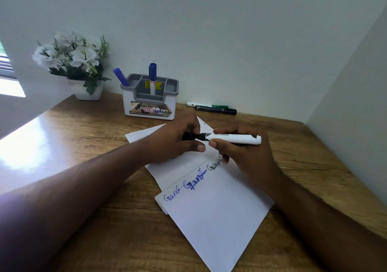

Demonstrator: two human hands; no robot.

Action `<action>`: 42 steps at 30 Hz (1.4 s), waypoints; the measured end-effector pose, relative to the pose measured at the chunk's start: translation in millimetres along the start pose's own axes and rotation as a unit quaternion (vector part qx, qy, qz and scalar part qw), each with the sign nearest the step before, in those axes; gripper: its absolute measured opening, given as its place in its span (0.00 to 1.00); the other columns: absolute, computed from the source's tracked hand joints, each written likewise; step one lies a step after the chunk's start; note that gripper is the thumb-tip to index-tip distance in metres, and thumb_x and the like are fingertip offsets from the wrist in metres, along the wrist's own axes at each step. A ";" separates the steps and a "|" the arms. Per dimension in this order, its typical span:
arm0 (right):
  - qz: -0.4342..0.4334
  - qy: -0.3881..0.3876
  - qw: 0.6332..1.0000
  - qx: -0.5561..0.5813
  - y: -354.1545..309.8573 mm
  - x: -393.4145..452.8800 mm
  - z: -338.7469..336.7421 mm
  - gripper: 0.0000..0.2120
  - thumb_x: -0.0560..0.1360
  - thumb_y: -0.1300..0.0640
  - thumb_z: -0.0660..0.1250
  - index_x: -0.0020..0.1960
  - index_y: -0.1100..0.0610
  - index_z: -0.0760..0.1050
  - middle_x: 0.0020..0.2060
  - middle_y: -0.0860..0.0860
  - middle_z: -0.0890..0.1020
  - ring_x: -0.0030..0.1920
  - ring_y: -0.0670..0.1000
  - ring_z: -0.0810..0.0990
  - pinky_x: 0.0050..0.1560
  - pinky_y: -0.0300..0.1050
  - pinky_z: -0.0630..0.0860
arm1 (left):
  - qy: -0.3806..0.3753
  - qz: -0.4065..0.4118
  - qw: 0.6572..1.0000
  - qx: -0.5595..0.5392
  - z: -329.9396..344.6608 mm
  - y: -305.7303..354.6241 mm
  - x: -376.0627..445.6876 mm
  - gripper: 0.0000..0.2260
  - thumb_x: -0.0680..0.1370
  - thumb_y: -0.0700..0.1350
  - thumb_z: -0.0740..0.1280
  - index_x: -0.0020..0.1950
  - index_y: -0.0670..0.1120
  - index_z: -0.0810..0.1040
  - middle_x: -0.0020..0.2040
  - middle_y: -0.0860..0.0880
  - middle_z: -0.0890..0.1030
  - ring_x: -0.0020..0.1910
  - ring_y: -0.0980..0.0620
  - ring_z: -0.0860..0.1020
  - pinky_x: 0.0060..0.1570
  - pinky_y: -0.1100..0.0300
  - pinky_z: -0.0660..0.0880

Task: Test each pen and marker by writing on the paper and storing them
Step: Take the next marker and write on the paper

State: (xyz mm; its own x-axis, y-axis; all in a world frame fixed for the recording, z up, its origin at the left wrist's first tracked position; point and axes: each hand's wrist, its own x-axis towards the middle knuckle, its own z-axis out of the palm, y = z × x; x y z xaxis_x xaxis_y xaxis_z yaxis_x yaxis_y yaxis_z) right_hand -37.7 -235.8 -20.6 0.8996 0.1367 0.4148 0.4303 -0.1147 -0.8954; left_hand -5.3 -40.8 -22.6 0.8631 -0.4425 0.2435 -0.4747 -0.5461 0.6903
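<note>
Head camera looks down on a brown wood-grain desk (88, 167), glossy where window light washes its left side, boxed in by pale plain walls at the back and right. Across its middle lies a white sheet of paper (211, 208), creased and set at a slant, with another white sheet showing under it; blue and black handwriting runs along the fold. Both hands meet above the paper's far end. The left hand (178, 140) is closed around a black cap (188, 136), and the right hand (245, 152) is wrapped around the barrel of a white marker with a black collar (234, 139), held level; cap and marker meet end to end, though whether the cap is fully seated I cannot tell. Behind them, against the wall, stands a white plastic organiser with a grey divided top (149, 102), holding two blue-capped markers (152, 76), one upright, one leaning left. Left of it sits a white pot of white artificial flowers (73, 62). To the right, a green marker (207, 105) and a black marker (215, 110) lie side by side near the wall.
</note>
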 end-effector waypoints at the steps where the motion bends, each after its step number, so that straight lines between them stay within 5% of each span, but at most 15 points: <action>1: -0.007 -0.008 1.000 -0.003 0.8 -0.2 0.6 0.08 0.65 0.68 0.76 0.43 0.60 0.83 0.37 0.50 0.86 0.24 0.50 0.79 0.25 0.40 0.75 | 0.001 0.002 1.000 -0.004 1.5 0.8 0.1 0.14 0.72 0.48 0.72 0.49 0.47 0.69 0.39 0.52 0.75 0.31 0.61 0.69 0.30 0.68 0.68; 9: 0.026 0.017 0.999 0.018 9.2 9.1 11.0 0.08 0.66 0.64 0.78 0.43 0.64 0.83 0.30 0.62 0.81 0.25 0.53 0.75 0.26 0.41 0.70 | 0.043 0.033 0.998 -0.028 5.7 8.6 -0.2 0.12 0.74 0.43 0.69 0.50 0.48 0.67 0.40 0.55 0.73 0.36 0.58 0.71 0.33 0.70 0.70; 17: 0.067 -0.022 0.997 0.015 9.1 7.5 17.1 0.06 0.67 0.65 0.76 0.42 0.62 0.81 0.28 0.56 0.80 0.28 0.54 0.78 0.28 0.44 0.74 | 0.049 0.031 0.998 -0.018 14.6 8.5 -5.0 0.12 0.77 0.43 0.66 0.55 0.50 0.65 0.44 0.43 0.81 0.43 0.46 0.79 0.44 0.47 0.78; 20: 0.083 0.023 0.993 0.084 -2.3 20.4 2.6 0.21 0.65 0.66 0.77 0.52 0.55 0.72 0.41 0.51 0.80 0.33 0.47 0.80 0.31 0.44 0.75 | 0.136 0.016 0.991 0.015 7.8 7.1 -2.0 0.09 0.77 0.47 0.64 0.54 0.49 0.67 0.40 0.46 0.80 0.37 0.47 0.79 0.37 0.48 0.79; 22: 0.006 0.065 0.998 0.001 -9.3 28.6 -9.7 0.32 0.63 0.66 0.78 0.57 0.45 0.66 0.57 0.48 0.75 0.49 0.43 0.81 0.48 0.49 0.79 | 0.195 -0.015 0.973 0.120 -3.3 1.1 -0.6 0.07 0.79 0.50 0.61 0.53 0.48 0.70 0.36 0.51 0.77 0.32 0.52 0.77 0.32 0.52 0.78; 24: -0.184 0.017 0.938 -0.292 -9.4 42.1 -6.9 0.37 0.64 0.63 0.76 0.66 0.41 0.65 0.69 0.50 0.69 0.65 0.50 0.74 0.62 0.52 0.74 | 0.216 -0.063 0.959 0.175 -11.6 -8.3 -3.7 0.09 0.79 0.53 0.59 0.49 0.48 0.73 0.34 0.52 0.76 0.32 0.53 0.76 0.32 0.55 0.77; 26: -0.299 -0.028 0.796 -0.525 -2.1 58.7 14.5 0.32 0.66 0.62 0.74 0.68 0.49 0.70 0.68 0.54 0.74 0.62 0.58 0.76 0.57 0.56 0.76 | 0.233 -0.082 0.954 0.168 -14.7 -12.6 -6.4 0.10 0.79 0.53 0.60 0.46 0.48 0.74 0.34 0.51 0.76 0.31 0.52 0.77 0.31 0.56 0.76; 28: -0.347 -0.055 0.730 -0.586 2.6 74.2 35.3 0.23 0.68 0.65 0.72 0.63 0.58 0.76 0.62 0.59 0.79 0.53 0.62 0.80 0.48 0.56 0.79 | 0.257 -0.074 0.953 0.145 -16.2 -12.2 -7.4 0.09 0.79 0.51 0.61 0.44 0.47 0.74 0.33 0.50 0.77 0.31 0.51 0.77 0.29 0.58 0.73; 33: -0.481 -0.050 0.654 -0.582 -3.0 104.6 50.7 0.11 0.72 0.67 0.66 0.54 0.61 0.77 0.50 0.60 0.82 0.42 0.58 0.79 0.38 0.49 0.76 | 0.306 0.006 0.946 0.110 -23.6 -12.7 -8.5 0.11 0.77 0.51 0.62 0.43 0.45 0.76 0.32 0.49 0.79 0.30 0.52 0.77 0.32 0.52 0.77; 36: -0.449 -0.101 0.701 -0.545 -9.3 123.6 56.9 0.05 0.70 0.64 0.64 0.45 0.60 0.76 0.40 0.58 0.82 0.38 0.60 0.79 0.33 0.47 0.74 | 0.300 0.080 0.950 -0.038 -24.7 -10.1 -11.1 0.19 0.76 0.58 0.61 0.52 0.44 0.79 0.33 0.54 0.79 0.30 0.57 0.78 0.28 0.60 0.75; 38: -0.366 -0.059 0.816 -0.445 -11.1 141.9 57.8 0.03 0.71 0.63 0.68 0.45 0.61 0.77 0.38 0.57 0.82 0.39 0.60 0.81 0.38 0.51 0.77 | 0.323 0.066 0.936 -0.125 -27.6 -15.5 -12.2 0.20 0.76 0.58 0.60 0.55 0.44 0.79 0.31 0.56 0.77 0.28 0.60 0.77 0.25 0.68 0.71; 40: -0.240 -0.003 0.925 -0.296 -15.3 155.6 56.6 0.08 0.69 0.63 0.73 0.47 0.59 0.78 0.39 0.53 0.83 0.41 0.56 0.83 0.46 0.49 0.80 | 0.334 0.019 0.937 -0.104 -29.6 -28.0 -10.8 0.18 0.77 0.59 0.61 0.50 0.46 0.80 0.31 0.54 0.77 0.29 0.58 0.77 0.25 0.63 0.73; 42: -0.137 0.011 0.971 -0.196 -16.9 165.2 60.1 0.11 0.67 0.65 0.75 0.47 0.58 0.78 0.41 0.53 0.84 0.43 0.51 0.83 0.48 0.40 0.79 | 0.317 -0.042 0.948 -0.002 -31.0 -42.5 -6.3 0.15 0.76 0.57 0.64 0.49 0.48 0.81 0.35 0.53 0.79 0.34 0.56 0.77 0.33 0.58 0.76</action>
State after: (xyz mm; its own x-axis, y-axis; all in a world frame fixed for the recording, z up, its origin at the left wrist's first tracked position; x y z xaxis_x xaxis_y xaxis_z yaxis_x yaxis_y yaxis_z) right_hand 99.1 -152.2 53.4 0.7466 0.1947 0.6362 0.6456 -0.4431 -0.6220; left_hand 14.7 7.3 -32.4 0.8289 0.1185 0.5467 -0.4002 -0.5572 0.7275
